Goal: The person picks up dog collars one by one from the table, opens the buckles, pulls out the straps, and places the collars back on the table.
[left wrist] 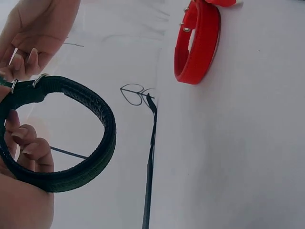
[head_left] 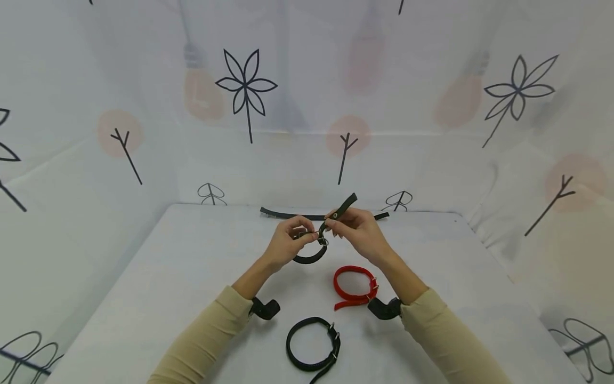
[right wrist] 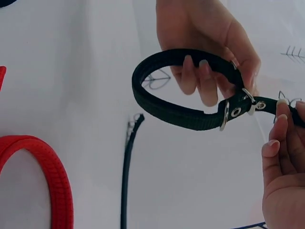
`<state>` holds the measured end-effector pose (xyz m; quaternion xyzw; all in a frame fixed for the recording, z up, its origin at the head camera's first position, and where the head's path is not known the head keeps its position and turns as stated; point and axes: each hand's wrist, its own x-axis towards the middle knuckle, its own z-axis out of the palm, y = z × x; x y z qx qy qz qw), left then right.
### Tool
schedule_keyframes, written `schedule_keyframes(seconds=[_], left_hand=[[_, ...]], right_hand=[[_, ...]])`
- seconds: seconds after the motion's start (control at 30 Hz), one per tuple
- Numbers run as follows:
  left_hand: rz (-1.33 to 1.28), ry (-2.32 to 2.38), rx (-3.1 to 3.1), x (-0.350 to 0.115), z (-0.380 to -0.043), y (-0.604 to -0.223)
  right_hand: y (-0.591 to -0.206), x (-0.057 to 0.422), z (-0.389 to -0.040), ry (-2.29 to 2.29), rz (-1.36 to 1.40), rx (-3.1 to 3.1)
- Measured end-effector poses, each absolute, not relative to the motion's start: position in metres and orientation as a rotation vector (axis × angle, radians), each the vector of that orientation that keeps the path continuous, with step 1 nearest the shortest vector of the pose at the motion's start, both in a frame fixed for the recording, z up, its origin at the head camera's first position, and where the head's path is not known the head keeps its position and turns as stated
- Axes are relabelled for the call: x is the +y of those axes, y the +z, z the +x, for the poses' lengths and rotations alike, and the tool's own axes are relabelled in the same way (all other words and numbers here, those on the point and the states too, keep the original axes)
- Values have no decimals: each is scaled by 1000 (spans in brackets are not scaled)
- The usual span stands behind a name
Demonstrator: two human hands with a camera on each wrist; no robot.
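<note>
A dark green buckled collar point(right wrist: 190, 121) is held up over the table, curved into a loop. My left hand point(head_left: 288, 240) pinches it near its metal buckle, with some fingers inside the loop in the right wrist view. My right hand point(head_left: 360, 232) pinches the strap's free end point(head_left: 347, 201) between thumb and fingers. In the right wrist view, the strap with metal eyelets passes through the buckle point(right wrist: 249, 95). A red collar point(head_left: 354, 268), also looped, lies below my right hand. Nearer to me lies a black looped collar point(head_left: 289, 344) with metal rings.
A dark strap point(head_left: 288, 215) lies stretched out along the table's back edge, behind both hands. The white table point(head_left: 192, 256) meets patterned cloth walls at the back and sides. Black wrist mounts point(head_left: 265, 308) stick out from both sleeves.
</note>
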<state>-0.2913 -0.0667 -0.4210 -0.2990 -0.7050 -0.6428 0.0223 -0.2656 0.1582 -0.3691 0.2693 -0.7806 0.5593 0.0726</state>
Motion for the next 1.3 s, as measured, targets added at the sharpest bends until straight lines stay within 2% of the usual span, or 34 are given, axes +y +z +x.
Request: schedule_keyframes(seconds=[0.33,0.83,1.3], left_hand=[[-1006,-1619,-2316,-61,-292,-424],[-1269,-1497,-2322,-63,-291,-431],[-963,-1730,-2207,-72,-302,-425]], right_hand=[[-372,149,-267,1677,811,-2343],[-378,148,-278,1567,834,-2383],[-386,152,-272,1214,773,-2543]])
